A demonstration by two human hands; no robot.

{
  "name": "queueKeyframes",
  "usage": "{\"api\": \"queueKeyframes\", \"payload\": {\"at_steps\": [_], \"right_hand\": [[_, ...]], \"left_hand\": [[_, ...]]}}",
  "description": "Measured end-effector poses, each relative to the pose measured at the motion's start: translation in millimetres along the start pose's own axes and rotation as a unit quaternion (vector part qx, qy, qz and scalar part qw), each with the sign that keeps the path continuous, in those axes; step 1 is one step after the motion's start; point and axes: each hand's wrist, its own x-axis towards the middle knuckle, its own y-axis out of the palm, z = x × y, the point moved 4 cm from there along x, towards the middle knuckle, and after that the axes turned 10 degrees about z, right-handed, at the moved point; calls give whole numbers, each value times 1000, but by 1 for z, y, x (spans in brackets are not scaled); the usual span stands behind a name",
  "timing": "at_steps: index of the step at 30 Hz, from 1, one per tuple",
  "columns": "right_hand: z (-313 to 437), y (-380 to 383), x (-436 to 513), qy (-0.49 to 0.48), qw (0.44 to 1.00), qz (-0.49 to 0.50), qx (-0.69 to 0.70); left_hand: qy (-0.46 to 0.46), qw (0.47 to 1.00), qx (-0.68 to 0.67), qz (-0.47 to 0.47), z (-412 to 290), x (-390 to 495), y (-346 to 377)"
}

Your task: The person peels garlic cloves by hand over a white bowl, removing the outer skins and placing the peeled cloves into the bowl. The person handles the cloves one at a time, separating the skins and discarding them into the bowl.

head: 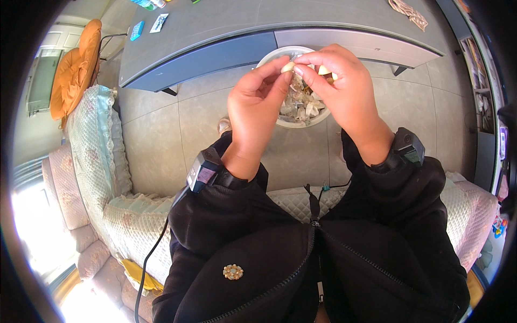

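My left hand (258, 97) pinches a small pale piece, seemingly a garlic clove (288, 67), between thumb and fingertips. My right hand (343, 80) meets it there, its thumb and forefinger touching the clove's right end. More pale cloves (324, 70) show at my right palm, partly covered by the fingers; they look held in that hand. Below both hands stands a round white bin (305, 126) on the floor, with papery scraps and clear plastic (301, 107) inside. The hands hide part of its rim and contents.
A grey table (226, 20) with blue and pinkish drawer fronts stands just beyond the bin. On it lie a blue object (137, 30), a small packet (159, 23) and a patterned cloth (408, 15). A quilted sofa cover (137, 218) is around me; a black cable (151, 252) runs from my left wrist.
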Motion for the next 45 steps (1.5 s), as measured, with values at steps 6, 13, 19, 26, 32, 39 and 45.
{"api": "queueKeyframes", "payload": {"at_steps": [6, 13, 19, 26, 32, 39, 45], "right_hand": [[5, 3, -4, -29, 999, -19, -39], [-2, 1, -1, 10, 1000, 5, -17], [0, 0, -4, 12, 999, 22, -30], [-4, 1, -1, 32, 999, 18, -13], [3, 5, -5, -50, 995, -24, -80], [5, 11, -7, -130, 967, -60, -211], [-10, -7, 1, 48, 999, -23, 0]], "left_hand": [[47, 993, 104, -31, -4, -4, 3], [38, 996, 76, -18, -4, -4, 3], [51, 995, 84, -27, -7, -4, 1], [38, 996, 77, -27, -4, -4, 0], [43, 995, 83, -32, -5, -3, -2], [25, 996, 74, -35, -4, -4, 0], [29, 998, 45, -22, -6, -4, -1]]}}
